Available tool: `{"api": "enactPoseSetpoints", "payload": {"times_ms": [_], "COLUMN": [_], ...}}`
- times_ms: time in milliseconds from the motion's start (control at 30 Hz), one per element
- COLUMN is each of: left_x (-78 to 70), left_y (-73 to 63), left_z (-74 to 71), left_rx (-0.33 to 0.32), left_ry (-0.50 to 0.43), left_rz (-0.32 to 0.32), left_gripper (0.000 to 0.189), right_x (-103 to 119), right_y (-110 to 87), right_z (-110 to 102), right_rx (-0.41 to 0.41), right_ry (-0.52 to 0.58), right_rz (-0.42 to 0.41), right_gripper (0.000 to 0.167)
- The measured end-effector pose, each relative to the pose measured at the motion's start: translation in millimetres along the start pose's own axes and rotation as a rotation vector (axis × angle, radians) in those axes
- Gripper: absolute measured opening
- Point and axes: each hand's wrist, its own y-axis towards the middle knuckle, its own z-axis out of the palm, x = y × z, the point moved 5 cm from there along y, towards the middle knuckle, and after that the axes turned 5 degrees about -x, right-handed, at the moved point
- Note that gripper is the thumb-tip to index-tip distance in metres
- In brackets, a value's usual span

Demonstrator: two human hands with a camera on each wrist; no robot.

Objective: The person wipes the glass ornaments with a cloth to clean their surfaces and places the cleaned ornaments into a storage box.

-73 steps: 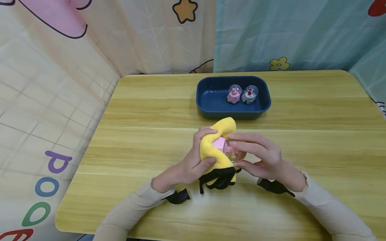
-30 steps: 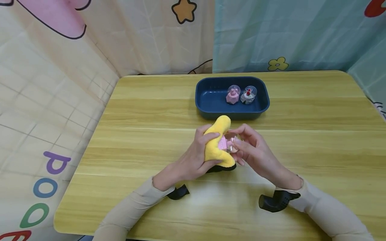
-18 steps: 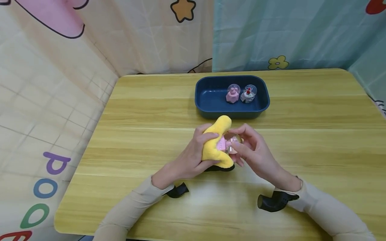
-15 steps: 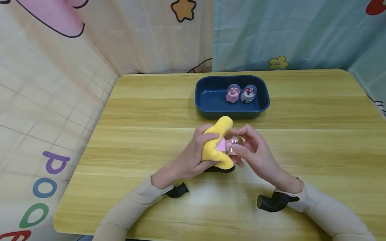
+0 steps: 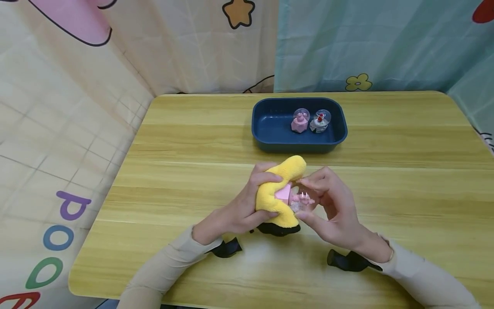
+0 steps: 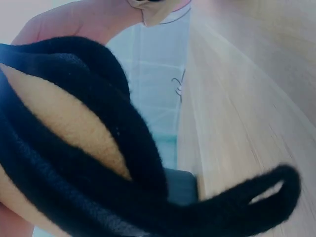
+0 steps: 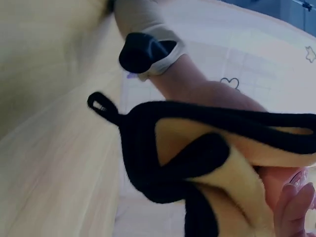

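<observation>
My left hand point(image 5: 247, 204) grips a yellow cloth point(image 5: 283, 171) with black edging, bunched round the base of a small snow globe point(image 5: 283, 194). The globe lies on its side, pink base toward the left hand and clear dome toward the right. At the dome, my right hand point(image 5: 339, 212) pinches with thumb and fingers. Folds of cloth point(image 6: 79, 123) with a black hanging loop fill the left wrist view and hide most of the left hand. In the right wrist view the cloth point(image 7: 177, 140) hangs above the table, and right fingertips point(image 7: 296, 207) show at the lower right.
Behind the hands stands a dark blue tray point(image 5: 299, 148) holding a pink snow globe point(image 5: 299, 124) and a white snow globe with a red figure point(image 5: 318, 124). All is on a wooden table point(image 5: 185, 150) with curtains behind. Black wrist cameras point(image 5: 349, 260) sit below the hands.
The globe has turned within the cloth, its lettered face showing earlier and a plain face now. My right fingers have shifted round the dome. The left hand keeps its hold; the cloth's black edge has folded under.
</observation>
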Motion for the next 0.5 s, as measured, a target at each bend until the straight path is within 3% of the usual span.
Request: {"api": "enactPoseSetpoints", "payload": {"times_ms": [300, 500], "left_x": [-2.2, -0.4], "left_y": [-0.5, 0.1], "left_z": [-1.5, -2.6], "left_rx": [0.009, -0.010], "left_ry": [-0.107, -0.159], "left_rz": [-0.066, -0.125], "left_gripper": [0.054, 0.058], "right_x": [9.7, 10.5], "right_y": [1.4, 4.5], "right_z": [7.2, 12.0], "right_rx": [0.016, 0.110], "right_ry": [-0.380, -0.466], "right_rz": [-0.457, -0.590], "right_gripper": [0.030, 0.014]}}
